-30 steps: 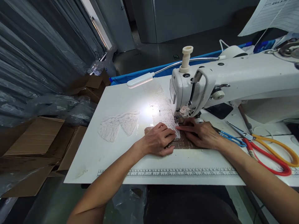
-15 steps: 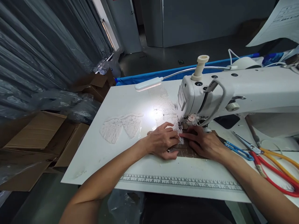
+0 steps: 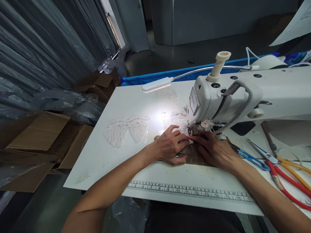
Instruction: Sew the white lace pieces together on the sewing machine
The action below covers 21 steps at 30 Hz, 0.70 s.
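Note:
A strip of white lace (image 3: 178, 123) runs under the presser foot (image 3: 193, 131) of a white sewing machine (image 3: 206, 94). My left hand (image 3: 171, 145) lies left of the foot, its fingers curled and closed on the near part of the lace. Just right of it, my right hand (image 3: 213, 147) pinches the lace end, its index finger pointing left near the needle. The fingertips of both hands nearly meet. Beneath them is a brown plate (image 3: 194, 155) on the white table (image 3: 109, 168). Fingers hide part of the lace and the needle.
Two white lace pieces (image 3: 126, 127) lie on the left. A lit lamp (image 3: 157, 84) hangs over the table. Blue thread snips (image 3: 254, 159) and scissors with red and yellow handles (image 3: 279, 174) lie at the right. Printed ruler marks (image 3: 191, 191) line the front edge. Cardboard boxes (image 3: 39, 132) stand left.
The lace has moved away from me under the foot, and less of it shows on my side. Both hands stay close to the foot. My view has shifted slightly.

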Tool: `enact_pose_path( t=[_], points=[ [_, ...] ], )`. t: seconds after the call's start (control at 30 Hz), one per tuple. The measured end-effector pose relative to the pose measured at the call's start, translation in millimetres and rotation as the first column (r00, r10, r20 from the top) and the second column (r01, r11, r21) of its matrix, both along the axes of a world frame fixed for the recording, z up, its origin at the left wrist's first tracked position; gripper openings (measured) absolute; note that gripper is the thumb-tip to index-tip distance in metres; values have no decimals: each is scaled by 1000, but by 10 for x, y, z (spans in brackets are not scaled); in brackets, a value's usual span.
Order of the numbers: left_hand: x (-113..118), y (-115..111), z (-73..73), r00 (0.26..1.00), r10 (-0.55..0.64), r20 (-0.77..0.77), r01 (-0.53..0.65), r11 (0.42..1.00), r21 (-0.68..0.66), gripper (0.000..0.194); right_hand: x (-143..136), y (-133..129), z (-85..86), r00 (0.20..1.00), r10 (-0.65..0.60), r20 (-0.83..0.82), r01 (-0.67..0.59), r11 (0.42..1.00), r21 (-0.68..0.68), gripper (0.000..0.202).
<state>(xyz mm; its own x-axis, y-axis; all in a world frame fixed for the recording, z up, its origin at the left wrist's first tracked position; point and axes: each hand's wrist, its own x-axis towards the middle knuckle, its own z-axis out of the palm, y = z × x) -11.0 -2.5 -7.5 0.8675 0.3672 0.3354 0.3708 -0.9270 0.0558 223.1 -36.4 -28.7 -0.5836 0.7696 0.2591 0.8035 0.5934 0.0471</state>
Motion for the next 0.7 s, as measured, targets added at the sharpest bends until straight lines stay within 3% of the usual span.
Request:
enact_pose_path(
  t=[0.37, 0.7],
  points=[
    [2, 11, 28, 998, 52, -46, -54, 998, -33, 48, 8, -67, 50, 998, 34, -51, -35, 999, -25, 43],
    [16, 68, 56, 989, 91, -114, -99, 993, -64, 52, -123, -88, 75, 997, -79, 7, 79, 997, -23, 44]
  ],
)
